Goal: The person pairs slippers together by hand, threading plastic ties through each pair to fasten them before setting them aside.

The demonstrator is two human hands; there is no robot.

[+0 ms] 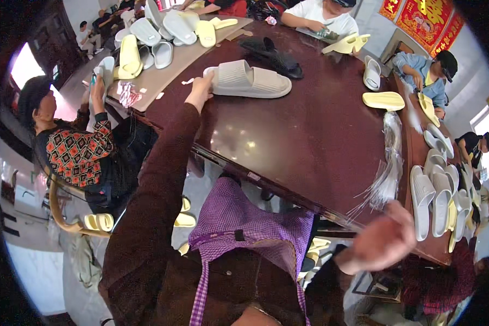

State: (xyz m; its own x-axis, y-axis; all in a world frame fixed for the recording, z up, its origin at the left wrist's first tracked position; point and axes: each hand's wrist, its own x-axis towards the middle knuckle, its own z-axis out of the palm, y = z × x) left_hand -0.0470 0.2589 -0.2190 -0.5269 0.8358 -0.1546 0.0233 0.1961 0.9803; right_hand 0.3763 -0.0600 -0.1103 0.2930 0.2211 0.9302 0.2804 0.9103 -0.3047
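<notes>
A light grey slide slipper (258, 80) with a ribbed strap sits over the dark red table, sole down. My left hand (202, 89) is stretched forward and closed on the slipper's left end; a small whitish scrap (187, 81) shows by the fingers. My right hand (384, 239) is at the table's near right edge, smeared by motion, so its fingers cannot be read. Just beyond it lies a bundle of thin, clear plastic strands (390, 146), fanning out toward the hand. A pair of black slippers (271, 54) lies beyond the grey one.
Grey and yellow slippers (179, 27) are heaped at the far left; several more grey ones (421, 195) line the right side. A yellow slipper (383, 100) lies above the strands. Co-workers sit around the table (288, 146), including a person in a patterned top (76, 152) at left.
</notes>
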